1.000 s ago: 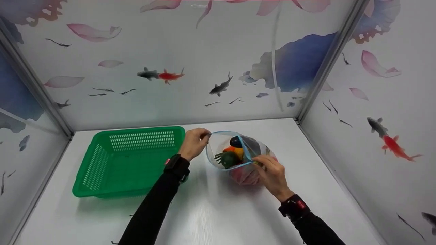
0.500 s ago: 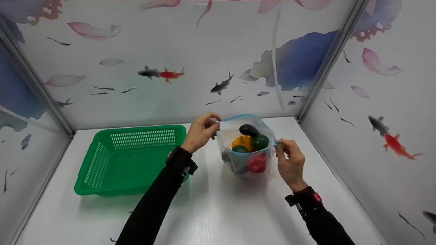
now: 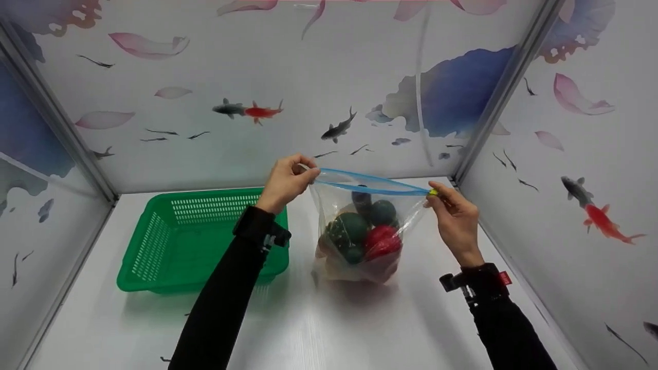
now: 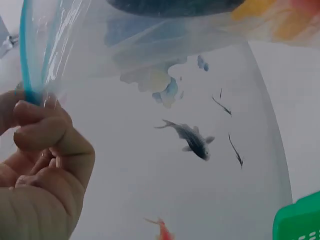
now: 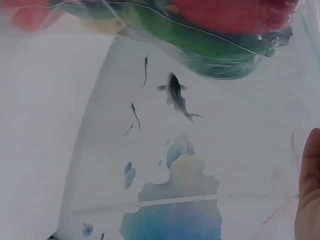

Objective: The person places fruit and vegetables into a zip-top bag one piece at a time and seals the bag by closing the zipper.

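Note:
A clear zip bag (image 3: pixel 354 272) stands upright with its blue-edged mouth at the top. Inside are a red vegetable (image 3: pixel 383 241), round dark green ones (image 3: pixel 349 228) and a dark eggplant-like one (image 3: pixel 361 198). My left hand (image 3: pixel 288 182) pinches the left end of the mouth, as the left wrist view also shows at the blue strip (image 4: pixel 31 97). At the other end, by a small yellow slider (image 3: pixel 433 192), the fingers and thumb of my right hand (image 3: pixel 457 221) pinch the bag. Whether its bottom touches the table I cannot tell.
To the left, a green plastic basket (image 3: pixel 280 262) sits on the white table (image 3: pixel 318 329), partly behind my left forearm. Patterned panels (image 3: pixel 257 144) close off the back and both sides.
Both hands have risen, and the right one has moved right. The bag, earlier slumped with a wide round mouth, now stands taller, its mouth stretched into a narrow slit.

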`<state>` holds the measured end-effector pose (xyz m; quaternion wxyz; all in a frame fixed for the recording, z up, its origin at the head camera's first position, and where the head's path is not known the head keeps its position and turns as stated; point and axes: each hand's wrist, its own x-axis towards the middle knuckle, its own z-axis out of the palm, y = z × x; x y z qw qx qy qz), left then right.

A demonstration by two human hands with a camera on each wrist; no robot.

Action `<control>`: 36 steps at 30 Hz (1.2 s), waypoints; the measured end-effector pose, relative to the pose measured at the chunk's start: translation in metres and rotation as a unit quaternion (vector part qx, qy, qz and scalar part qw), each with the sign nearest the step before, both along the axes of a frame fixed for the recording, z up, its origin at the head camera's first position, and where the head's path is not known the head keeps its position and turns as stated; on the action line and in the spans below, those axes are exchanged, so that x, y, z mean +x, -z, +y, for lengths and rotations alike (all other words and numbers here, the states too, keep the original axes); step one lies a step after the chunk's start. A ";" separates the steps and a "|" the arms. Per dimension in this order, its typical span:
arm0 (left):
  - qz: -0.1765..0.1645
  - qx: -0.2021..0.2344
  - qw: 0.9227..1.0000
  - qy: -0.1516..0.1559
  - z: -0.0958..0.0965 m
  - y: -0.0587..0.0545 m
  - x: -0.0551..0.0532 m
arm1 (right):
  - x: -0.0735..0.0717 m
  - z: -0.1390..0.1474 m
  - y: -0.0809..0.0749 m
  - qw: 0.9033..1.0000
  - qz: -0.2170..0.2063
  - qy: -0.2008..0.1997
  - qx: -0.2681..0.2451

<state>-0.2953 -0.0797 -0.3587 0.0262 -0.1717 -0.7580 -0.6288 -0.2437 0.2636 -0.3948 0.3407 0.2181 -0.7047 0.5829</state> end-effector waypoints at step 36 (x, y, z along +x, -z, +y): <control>0.296 -0.510 0.807 0.045 0.142 -0.059 0.037 | 0.000 -0.041 -0.019 0.999 0.000 0.042 -0.013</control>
